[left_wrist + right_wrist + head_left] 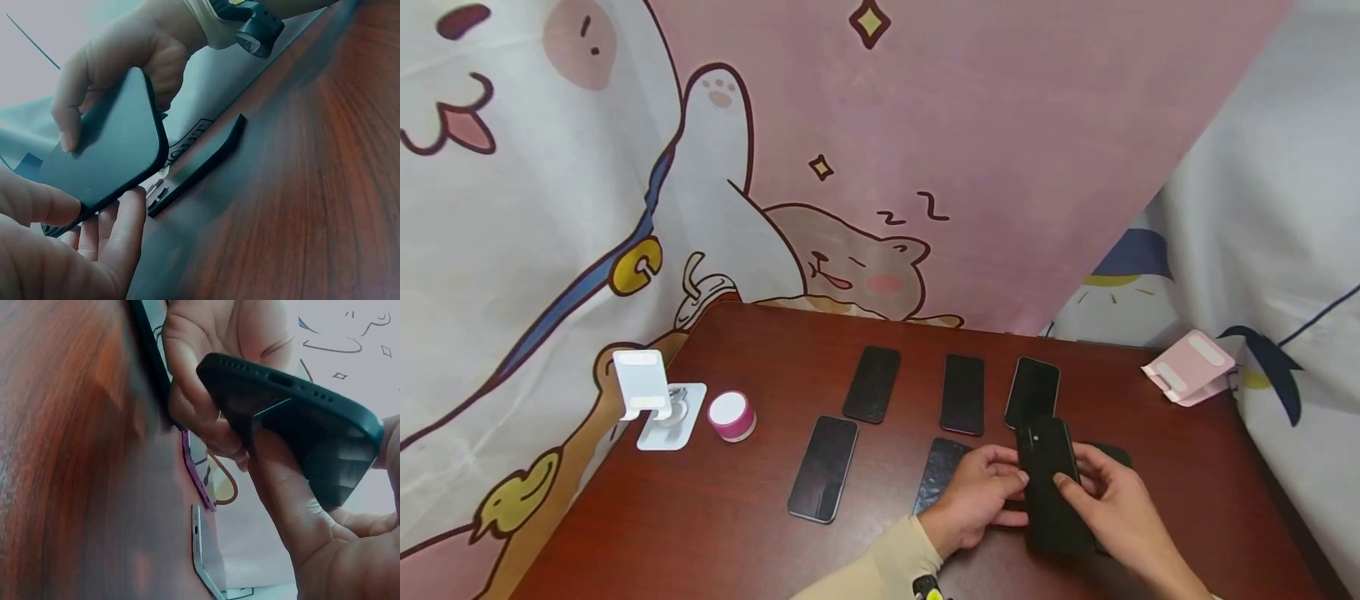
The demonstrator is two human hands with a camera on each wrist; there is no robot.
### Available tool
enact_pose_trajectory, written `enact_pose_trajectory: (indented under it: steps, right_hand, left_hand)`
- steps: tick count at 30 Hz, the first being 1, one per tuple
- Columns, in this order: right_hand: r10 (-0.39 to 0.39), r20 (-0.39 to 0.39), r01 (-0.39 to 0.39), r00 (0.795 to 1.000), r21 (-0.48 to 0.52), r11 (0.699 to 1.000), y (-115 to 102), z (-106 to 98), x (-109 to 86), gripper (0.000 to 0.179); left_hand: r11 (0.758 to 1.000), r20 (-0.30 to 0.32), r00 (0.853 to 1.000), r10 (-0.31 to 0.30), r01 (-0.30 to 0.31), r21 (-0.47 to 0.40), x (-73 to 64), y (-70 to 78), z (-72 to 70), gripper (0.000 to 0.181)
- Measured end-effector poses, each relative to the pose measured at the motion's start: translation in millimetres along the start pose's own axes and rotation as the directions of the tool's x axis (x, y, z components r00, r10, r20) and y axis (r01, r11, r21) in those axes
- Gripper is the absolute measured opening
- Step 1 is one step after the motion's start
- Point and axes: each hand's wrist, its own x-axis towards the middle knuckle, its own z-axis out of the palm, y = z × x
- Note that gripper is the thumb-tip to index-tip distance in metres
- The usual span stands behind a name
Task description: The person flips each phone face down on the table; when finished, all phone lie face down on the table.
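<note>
A black phone (pixel 1051 492) is held between both hands above the table, its dark back with the camera facing the head view. My left hand (pixel 976 498) pinches its left edge; in the left wrist view the thumb lies on the back (pixel 112 140) and fingers are under it. My right hand (pixel 1123 508) grips the opposite side, thumb on the back. In the right wrist view the phone's port edge (pixel 281 381) and glossy front show, with a right finger against the front. A dark-screened phone (pixel 942 467) lies partly hidden behind the left hand; another dark phone (pixel 1116 454) is mostly covered by the right hand.
More phones lie on the brown table (pixel 715 517): one at left (pixel 823 469) and a back row (pixel 872 384), (pixel 962 394), (pixel 1032 392). A white stand (pixel 651 400) and pink round tub (pixel 732 416) are left; a pink stand (pixel 1191 368) is right. Printed curtains surround the table.
</note>
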Motion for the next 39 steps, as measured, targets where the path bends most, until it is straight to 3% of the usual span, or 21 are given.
enact_pose_trajectory:
  steps: [5, 10, 13, 17, 22, 29, 36, 39]
  right_hand:
    - [0.013, -0.005, -0.013, 1.0, 0.002, 1.0, 4.6, -0.9, 1.4, 0.05]
    - [0.089, -0.025, -0.092, 0.996, -0.167, 0.982, 12.1, -5.2, 5.1, 0.061]
    - [0.135, -0.032, -0.139, 0.99, -0.255, 0.957, 19.6, -6.9, 8.5, 0.068]
    - [0.144, -0.033, -0.147, 0.989, -0.318, 0.937, 30.7, -7.2, 11.1, 0.073]
    - [0.097, -0.033, -0.102, 0.995, -0.355, 0.929, 38.8, -6.5, 11.5, 0.07]
    - [0.071, -0.016, -0.072, 0.997, -0.397, 0.915, 37.2, -6.6, 11.7, 0.065]
    - [0.076, -0.001, -0.069, 0.997, -0.414, 0.908, 32.6, -6.2, 9.5, 0.06]
    - [0.078, 0.001, -0.071, 0.997, -0.423, 0.903, 31.6, -6.8, 8.8, 0.059]
  left_hand:
    - [1.0, -0.018, 1.0, 0.005, -0.004, 0.024, -0.7, 2.1, -0.9, 0.023]
    - [0.998, -0.023, 0.999, 0.025, -0.023, 0.065, -2.3, 3.0, -1.3, 0.024]
    - [0.988, -0.025, 0.999, 0.048, -0.043, 0.148, -5.2, 4.5, 0.9, 0.027]
    - [0.962, -0.008, 0.998, 0.069, -0.064, 0.265, -10.7, 5.3, 4.3, 0.038]
    - [0.936, 0.036, 0.997, 0.069, -0.077, 0.343, -16.2, 7.4, 7.6, 0.048]
    - [0.863, 0.088, 0.992, 0.086, -0.118, 0.491, -20.2, 12.6, 9.3, 0.032]
    - [0.837, 0.109, 0.993, 0.047, -0.098, 0.538, -25.7, 19.5, 6.9, 0.036]
    - [0.805, 0.102, 0.994, 0.024, -0.08, 0.588, -28.0, 23.4, 3.7, 0.049]
